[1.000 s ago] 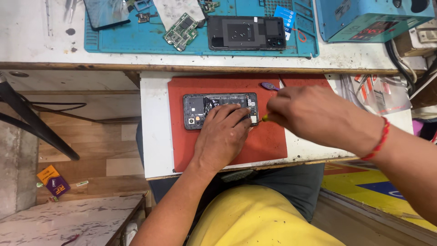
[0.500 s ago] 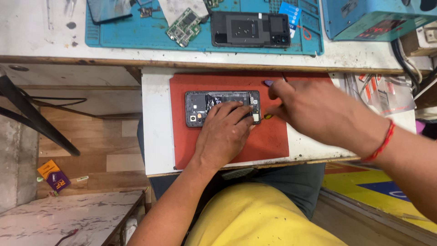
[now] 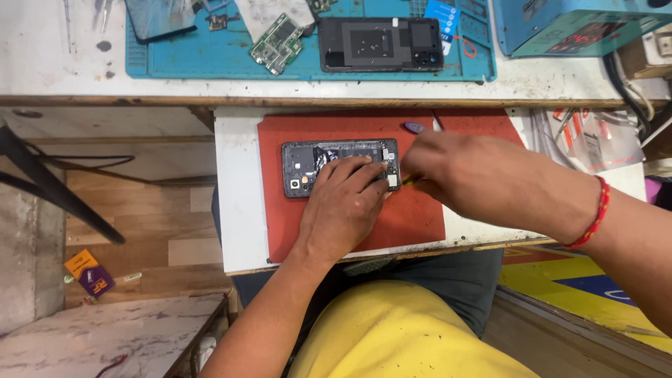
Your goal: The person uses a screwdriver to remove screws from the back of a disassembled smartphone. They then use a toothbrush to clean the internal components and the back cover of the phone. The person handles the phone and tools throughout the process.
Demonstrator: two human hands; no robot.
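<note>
On the red mat (image 3: 420,224), my left hand (image 3: 343,210) lies palm down with its fingers (image 3: 357,171) spread narrow and pressed flat on the opened phone (image 3: 308,164), which they hold still rather than grip. That phone rests back-up, cover off, with its dark inner parts and small camera openings showing toward its left end. At its right end my right hand (image 3: 455,175) is curled closed around a thin tool (image 3: 407,180), of which only a small yellowish bit shows at the fingertips, touching the phone's right edge; how the tool ends I cannot tell. A red thread band (image 3: 595,217) circles my right wrist. Just beyond the knuckles lies a small purple pick (image 3: 414,127) on the mat. The mat sits on a white board (image 3: 234,189) over my lap. Farther out, on the worn bench (image 3: 63,70), a blue work mat (image 3: 210,59) carries a green circuit board (image 3: 276,43) and a second dark phone (image 3: 381,43). A blue machine (image 3: 581,24) stands at the bench's right end.
</note>
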